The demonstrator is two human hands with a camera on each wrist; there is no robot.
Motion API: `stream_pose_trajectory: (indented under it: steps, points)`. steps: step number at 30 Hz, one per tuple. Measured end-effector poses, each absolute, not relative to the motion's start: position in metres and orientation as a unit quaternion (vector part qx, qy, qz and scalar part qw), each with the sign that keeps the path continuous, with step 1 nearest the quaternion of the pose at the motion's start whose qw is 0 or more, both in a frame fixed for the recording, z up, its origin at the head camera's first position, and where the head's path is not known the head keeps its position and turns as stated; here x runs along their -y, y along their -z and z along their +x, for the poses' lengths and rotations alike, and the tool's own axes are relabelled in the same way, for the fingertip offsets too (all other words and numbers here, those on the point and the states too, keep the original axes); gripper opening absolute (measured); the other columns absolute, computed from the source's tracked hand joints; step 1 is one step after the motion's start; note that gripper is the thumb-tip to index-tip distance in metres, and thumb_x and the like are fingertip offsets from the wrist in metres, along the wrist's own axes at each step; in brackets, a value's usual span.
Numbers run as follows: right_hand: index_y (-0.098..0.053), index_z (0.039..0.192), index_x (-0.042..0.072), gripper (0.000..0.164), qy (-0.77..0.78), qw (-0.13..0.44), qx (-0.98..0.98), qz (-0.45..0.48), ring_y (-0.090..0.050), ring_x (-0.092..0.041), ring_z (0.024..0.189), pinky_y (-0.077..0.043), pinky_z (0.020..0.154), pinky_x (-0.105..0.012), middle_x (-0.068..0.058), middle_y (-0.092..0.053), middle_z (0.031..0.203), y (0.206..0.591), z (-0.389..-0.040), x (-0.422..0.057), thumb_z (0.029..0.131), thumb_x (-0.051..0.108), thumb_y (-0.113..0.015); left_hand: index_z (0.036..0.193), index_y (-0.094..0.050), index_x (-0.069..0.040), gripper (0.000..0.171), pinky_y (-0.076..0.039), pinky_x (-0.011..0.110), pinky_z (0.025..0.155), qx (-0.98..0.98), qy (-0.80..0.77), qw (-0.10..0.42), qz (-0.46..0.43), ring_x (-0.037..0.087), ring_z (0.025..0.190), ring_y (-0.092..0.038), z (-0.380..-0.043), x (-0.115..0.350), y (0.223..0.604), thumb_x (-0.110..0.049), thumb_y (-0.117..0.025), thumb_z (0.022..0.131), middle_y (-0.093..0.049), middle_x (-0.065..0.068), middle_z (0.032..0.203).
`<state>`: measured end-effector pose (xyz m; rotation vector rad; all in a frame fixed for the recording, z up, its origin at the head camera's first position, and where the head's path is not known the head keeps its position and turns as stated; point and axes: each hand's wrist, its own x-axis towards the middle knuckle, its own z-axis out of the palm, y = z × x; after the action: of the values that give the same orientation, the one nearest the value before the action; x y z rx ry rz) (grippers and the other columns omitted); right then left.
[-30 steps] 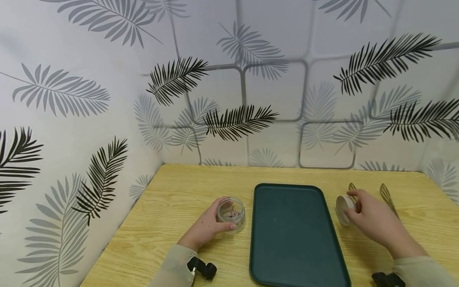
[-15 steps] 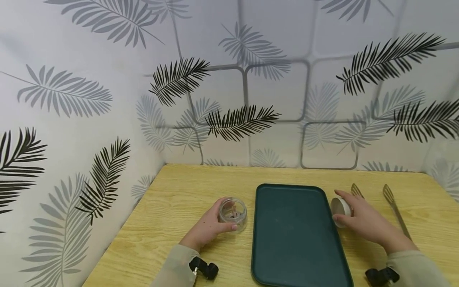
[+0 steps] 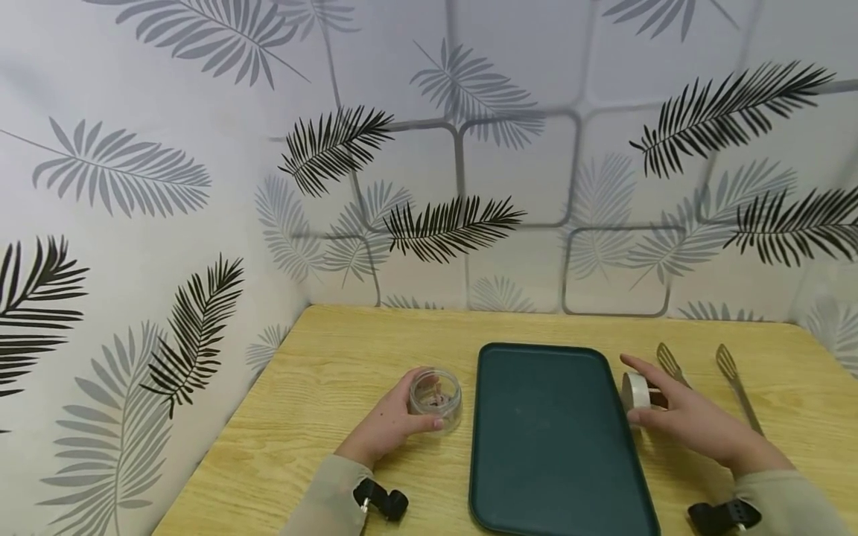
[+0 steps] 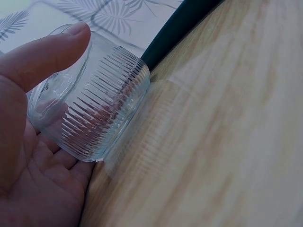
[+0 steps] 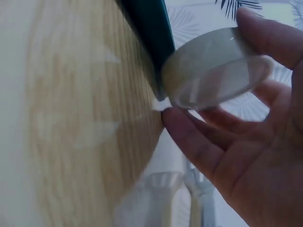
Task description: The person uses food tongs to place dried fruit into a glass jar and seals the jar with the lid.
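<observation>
My left hand (image 3: pixel 385 426) holds a short clear glass jar (image 3: pixel 450 408) on the table, left of the dark green tray (image 3: pixel 550 439). Ribbed sides show on the jar (image 4: pixel 106 97) in the left wrist view, with the thumb across its near side and fingers behind. Small pinkish bits lie inside it. At the tray's right edge, my right hand (image 3: pixel 704 424) grips a pale roll of tape (image 3: pixel 635 391) between thumb and fingers. The roll of tape (image 5: pixel 208 56) is tipped on its side in the right wrist view, its hollow middle facing the palm.
Behind the right hand lie two slotted metal utensils, a nearer one (image 3: pixel 672 363) and one farther right (image 3: pixel 739 387). The wood-grain table (image 3: pixel 375 335) ends at a leaf-patterned wall (image 3: pixel 509 260) at the back.
My right hand has moved left with the roll of tape to the tray's edge, turning the roll a little. My left hand and the jar have stayed in place.
</observation>
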<state>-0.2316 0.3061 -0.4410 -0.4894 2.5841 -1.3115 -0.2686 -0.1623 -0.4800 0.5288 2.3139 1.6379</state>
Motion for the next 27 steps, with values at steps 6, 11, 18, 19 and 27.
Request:
stream_pose_trajectory:
  steps: [6, 11, 18, 19, 27]
  points:
    - [-0.017, 0.164, 0.018, 0.085, 0.41, 0.053, -0.899, -0.144, -0.046, -0.052, 0.128, -0.052, 0.083, -0.054, -0.028, -0.024, 0.158, 0.426, -0.234, -0.283, 0.098, 0.045, -0.065, 0.154, -0.037, -0.024, 0.082, -0.036, 0.047, 0.107, -0.796, -0.564, 0.127, 0.181, 0.024, 0.129, -0.05, -0.267, 0.161, 0.48, -0.027, -0.084, 0.086, -0.047, 0.003, 0.15]
    - [-0.019, 0.164, 0.021, 0.087, 0.369, 0.013, -0.911, -0.182, -0.052, -0.038, 0.117, -0.049, 0.08, -0.049, -0.023, -0.038, 0.148, 0.412, -0.232, -0.255, 0.096, 0.048, -0.067, 0.157, -0.031, -0.023, 0.091, -0.038, 0.047, 0.105, -0.791, -0.569, 0.139, 0.177, 0.026, 0.125, -0.052, -0.266, 0.159, 0.479, -0.022, -0.085, 0.084, -0.046, 0.006, 0.148]
    - [-0.023, 0.163, 0.018, 0.09, 0.37, 0.024, -0.901, -0.225, -0.049, -0.034, 0.12, -0.05, 0.083, -0.045, -0.02, -0.039, 0.148, 0.401, -0.237, -0.213, 0.093, 0.046, -0.072, 0.156, -0.03, -0.024, 0.093, -0.037, 0.048, 0.107, -0.788, -0.572, 0.141, 0.181, 0.025, 0.127, -0.051, -0.266, 0.155, 0.479, -0.015, -0.085, 0.082, -0.044, 0.004, 0.152]
    - [-0.024, 0.162, 0.018, 0.091, 0.377, 0.03, -0.898, -0.225, -0.048, -0.035, 0.124, -0.051, 0.084, -0.045, -0.019, -0.037, 0.15, 0.401, -0.238, -0.206, 0.092, 0.045, -0.073, 0.156, -0.029, -0.023, 0.093, -0.036, 0.047, 0.107, -0.787, -0.573, 0.14, 0.181, 0.025, 0.128, -0.051, -0.266, 0.155, 0.479, -0.015, -0.085, 0.082, -0.044, 0.003, 0.152]
    - [-0.04, 0.154, 0.021, 0.085, 0.399, 0.045, -0.885, -0.234, -0.055, -0.025, 0.109, -0.052, 0.076, -0.037, -0.009, -0.047, 0.142, 0.4, -0.246, -0.147, 0.084, 0.039, -0.084, 0.153, -0.036, -0.021, 0.088, -0.035, 0.047, 0.109, -0.787, -0.576, 0.129, 0.18, 0.024, 0.132, -0.049, -0.266, 0.156, 0.478, -0.015, -0.086, 0.081, -0.048, 0.003, 0.15]
